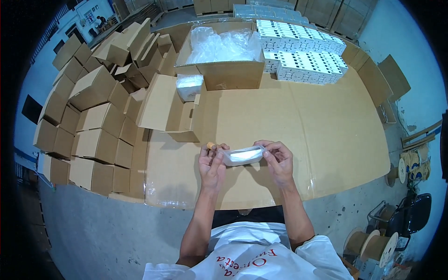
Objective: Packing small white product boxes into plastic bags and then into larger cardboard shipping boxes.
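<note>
Cardboard sheets cover the work surface in a storage room with a grey floor, and all places below are given from the big open carton at the far side of these sheets. What lies inside this carton is hard to make out, because crumpled clear plastic fills it. To the right of the carton are two blocks of small white boxes; their far rows bend near the picture rim, so an exact count is not possible. To the left of the carton rises a heap of brown boxes, many more than ten, partly cut off by the dark rim. Just in front of the carton one smaller brown box lies open, with one white packet at its far edge. Further in front, near the person, is one small clear bag with a white thing inside, whose kind I cannot tell. The left hand pinches the left end of the bag with curled fingers, and the right hand pinches its right end in the same way. Both forearms come up from the lower edge, and the hands hold the bag stretched between them above the cardboard.
</note>
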